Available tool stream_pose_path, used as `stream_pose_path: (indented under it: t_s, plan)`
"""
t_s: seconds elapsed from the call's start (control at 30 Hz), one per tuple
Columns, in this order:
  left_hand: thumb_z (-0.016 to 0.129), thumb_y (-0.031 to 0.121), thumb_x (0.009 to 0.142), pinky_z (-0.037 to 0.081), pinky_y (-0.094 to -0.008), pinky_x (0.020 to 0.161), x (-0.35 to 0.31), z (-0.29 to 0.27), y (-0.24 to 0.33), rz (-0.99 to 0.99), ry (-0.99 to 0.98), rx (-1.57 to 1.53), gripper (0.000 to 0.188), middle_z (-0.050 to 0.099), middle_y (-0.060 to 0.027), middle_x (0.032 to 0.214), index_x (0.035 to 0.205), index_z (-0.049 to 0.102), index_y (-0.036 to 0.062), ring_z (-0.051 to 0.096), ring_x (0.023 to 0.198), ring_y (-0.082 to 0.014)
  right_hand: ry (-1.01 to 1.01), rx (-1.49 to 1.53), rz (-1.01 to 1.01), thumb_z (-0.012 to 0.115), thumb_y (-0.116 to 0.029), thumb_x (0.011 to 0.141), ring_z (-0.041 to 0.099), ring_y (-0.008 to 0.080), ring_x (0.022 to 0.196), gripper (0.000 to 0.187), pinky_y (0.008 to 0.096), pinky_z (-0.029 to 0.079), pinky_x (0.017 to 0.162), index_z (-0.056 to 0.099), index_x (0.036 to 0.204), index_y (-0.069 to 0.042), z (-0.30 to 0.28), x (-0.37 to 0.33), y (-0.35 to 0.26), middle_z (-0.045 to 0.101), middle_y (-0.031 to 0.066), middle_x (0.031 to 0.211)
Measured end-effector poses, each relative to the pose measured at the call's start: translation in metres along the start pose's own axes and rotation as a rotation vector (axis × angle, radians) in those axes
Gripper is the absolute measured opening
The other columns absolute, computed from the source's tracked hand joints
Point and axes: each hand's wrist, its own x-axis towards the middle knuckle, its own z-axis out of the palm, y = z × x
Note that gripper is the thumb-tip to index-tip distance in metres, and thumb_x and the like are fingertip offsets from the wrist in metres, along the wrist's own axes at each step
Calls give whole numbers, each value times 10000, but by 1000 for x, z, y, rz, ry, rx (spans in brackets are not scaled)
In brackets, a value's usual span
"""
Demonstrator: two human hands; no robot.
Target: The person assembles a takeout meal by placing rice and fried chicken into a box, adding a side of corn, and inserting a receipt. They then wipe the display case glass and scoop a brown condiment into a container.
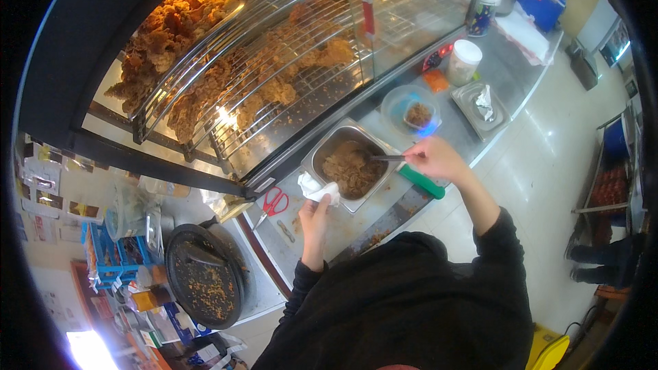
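Note:
A rectangular metal pan (356, 204) of shredded brown food (351, 170) sits on the counter in front of me. My right hand (435, 159) is closed around the dark handle of a utensil (388, 158), whose far end reaches into the food; its kind cannot be made out. At the pan's near left corner, my left hand (315, 220) pinches a crumpled white paper or cloth (317, 188) against the rim. A green handle (421, 181) lies just right of the pan, below my right hand. Left of the pan are red-handled scissors (275, 202).
Behind the pan stands a glass warming cabinet with fried pieces (274, 75) on wire racks. A clear bowl (394, 106), a lidded metal container (480, 109) and a white-lidded jar (465, 62) are to the right. A large black pan (205, 274) stands left. A person's legs (606, 260) show far right.

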Motion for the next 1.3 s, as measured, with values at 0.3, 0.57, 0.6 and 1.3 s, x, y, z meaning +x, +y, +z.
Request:
stream_pose_path:
  t_s: [0.3, 0.57, 0.6, 1.3]
  plan:
    - [647, 141, 887, 439, -233, 678, -2, 3, 3, 3, 9, 3, 267, 660, -35, 939, 1098, 617, -20, 577, 774, -81, 11, 59, 50, 593, -161, 790, 626, 345, 815, 184, 421, 481, 714, 726, 899, -96, -6, -13, 9, 671, 145, 834]
    - [643, 178, 889, 438, -253, 682, -2, 3, 6, 27, -45, -56, 290, 668, -41, 951, 1117, 621, -1, 588, 788, -95, 136, -172, -56, 595, -147, 775, 626, 345, 751, 167, 434, 491, 652, 727, 877, -143, -9, -28, 4, 664, 134, 784]
    - [643, 177, 890, 437, -252, 681, -2, 3, 6, -2, -18, -7, 290, 668, -40, 952, 1116, 621, -2, 588, 787, -95, 140, -205, -55, 594, -142, 771, 626, 345, 738, 165, 438, 490, 640, 725, 872, -148, -8, -28, 3, 661, 131, 774]
    - [647, 186, 885, 441, -253, 675, -1, 1, 4, -15, -1, 39, 296, 661, -40, 967, 1120, 620, 7, 580, 791, -96, 74, 198, 42, 645, -145, 804, 654, 246, 692, 184, 348, 493, 643, 722, 943, -51, -9, -31, 12, 696, 134, 803]
